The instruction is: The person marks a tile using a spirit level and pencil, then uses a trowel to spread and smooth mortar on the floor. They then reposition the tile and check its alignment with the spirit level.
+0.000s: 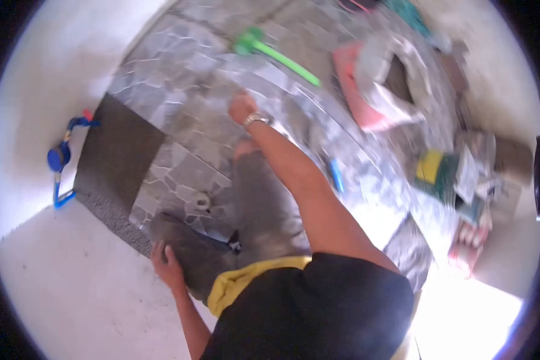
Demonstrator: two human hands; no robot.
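Observation:
My right hand (243, 108), wearing a metal-band watch (255, 119) at the wrist, reaches forward over the grey stone-patterned floor tiles (189, 129). Its fingers are curled in and blurred; whatever they may hold is hidden. Just beyond it a bright green mallet (282, 57) lies on the tiles. My left hand (167, 265) is beside my left knee (183, 240), thumb and fingers apart, with nothing visible in it. Between my legs a small pale ring, like a tape roll (203, 201), lies on the tiles.
Dark mortar (120, 135) fills an untiled patch at left. A blue tool with a round disc (59, 157) leans on the white wall. An open red-and-white sack (366, 90) stands ahead right. A blue object (337, 175) and a green-yellow bag (435, 171) lie at right.

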